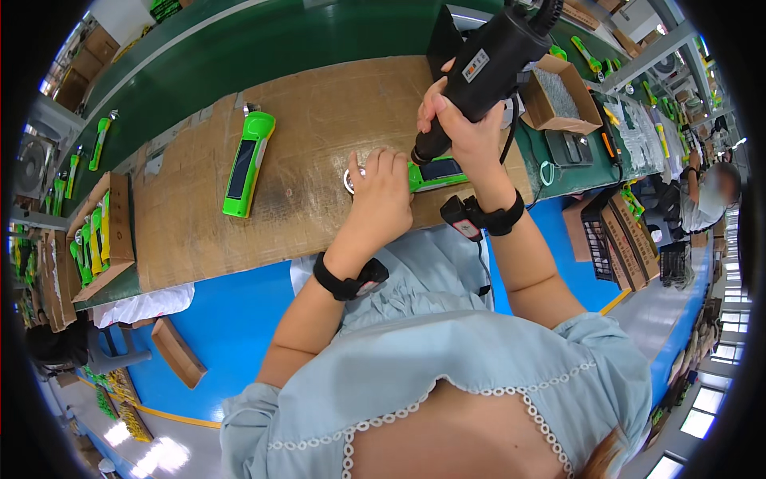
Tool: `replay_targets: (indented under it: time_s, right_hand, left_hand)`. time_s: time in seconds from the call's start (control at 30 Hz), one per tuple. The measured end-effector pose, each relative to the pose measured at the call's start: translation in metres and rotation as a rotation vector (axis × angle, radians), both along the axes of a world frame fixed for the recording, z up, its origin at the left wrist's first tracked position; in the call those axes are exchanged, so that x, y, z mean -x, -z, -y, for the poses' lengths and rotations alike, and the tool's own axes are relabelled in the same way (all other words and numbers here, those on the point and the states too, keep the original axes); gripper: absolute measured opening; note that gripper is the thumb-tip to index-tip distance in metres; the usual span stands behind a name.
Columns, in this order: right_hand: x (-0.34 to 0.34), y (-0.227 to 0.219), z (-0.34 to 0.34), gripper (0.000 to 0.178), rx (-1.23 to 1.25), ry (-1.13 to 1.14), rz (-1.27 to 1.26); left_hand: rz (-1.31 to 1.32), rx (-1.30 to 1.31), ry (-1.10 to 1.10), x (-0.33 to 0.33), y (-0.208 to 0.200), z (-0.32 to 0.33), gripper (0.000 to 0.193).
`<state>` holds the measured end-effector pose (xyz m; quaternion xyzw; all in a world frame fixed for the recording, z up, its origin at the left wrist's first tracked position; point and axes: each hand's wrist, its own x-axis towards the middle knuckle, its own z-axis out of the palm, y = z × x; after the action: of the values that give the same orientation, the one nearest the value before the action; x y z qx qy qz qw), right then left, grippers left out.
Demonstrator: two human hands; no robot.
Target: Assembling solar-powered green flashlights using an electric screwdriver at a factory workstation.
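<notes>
My left hand (379, 191) is closed over the head end of a green flashlight (440, 169), pressing it to the cardboard; its silver ring pokes out left of the fingers, and a dark panel shows on the body. In my right hand (471, 132) is a black electric screwdriver (499, 60), fingers wrapped round its lower barrel. Its nose points down at the flashlight, just right of my left fingers. Whether the tip touches cannot be made out. Another green flashlight (250, 164) with a dark panel lies apart to the left.
A worn cardboard sheet (311, 104) covers the bench. On the left stands a carton (118, 223) of green and yellow flashlights. An open box of small metal parts (556, 92) sits at the right, beside a dark tray (568, 148). Further right, a person (708, 195) sits along the line.
</notes>
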<state>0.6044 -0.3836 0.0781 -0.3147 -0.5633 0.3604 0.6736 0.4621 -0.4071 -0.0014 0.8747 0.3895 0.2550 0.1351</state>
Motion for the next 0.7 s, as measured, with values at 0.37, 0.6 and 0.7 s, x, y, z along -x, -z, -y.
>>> replay_targets:
  time_s: [0.37, 0.6, 0.7]
  right_hand:
    - [-0.021, -0.041, 0.034, 0.050, -0.314, 0.022, -0.242]
    - [-0.074, -0.060, 0.081, 0.053, -0.119, 0.410, 0.120]
    - [-0.079, -0.034, 0.077, 0.050, -0.082, 0.586, 0.072]
  left_hand:
    - [-0.085, -0.104, -0.045, 0.001, 0.009, 0.012, 0.057]
    - [-0.078, -0.090, -0.066, -0.002, 0.001, 0.020, 0.058]
    - [-0.108, -0.055, -0.081, 0.000, -0.003, 0.019, 0.058]
